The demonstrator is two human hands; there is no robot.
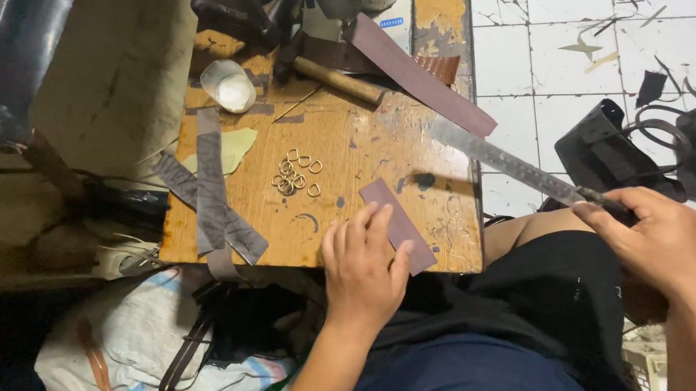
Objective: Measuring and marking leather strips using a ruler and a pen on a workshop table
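Head view looks down on a worn, paint-scuffed wooden surface (342, 147) with the person's two hands at its near edge. Left hand (363, 266) lies flat with fingers spread, its fingertips pressing on a small rectangular strip of dull purple-brown leather (393, 216) that rests on the surface near the front right corner; the strip runs out from under the fingers toward the far left. Right hand (659, 239) is off to the right, beyond the surface's edge and above the person's dark-clothed lap, curled closed around one end of a long flat steel ruler (508, 165). The ruler slants up and left from that grip, its far end reaching over the right edge of the surface, near the strip but apart from it. A cluster of small metal rings (295, 174) lies left of the strip, toward the middle. Further back rest a wooden-handled hammer (340, 80), a long brown leather band (422, 78) and a small white cup (229, 85). Grey-brown leather strips (211, 195) cross at the left edge
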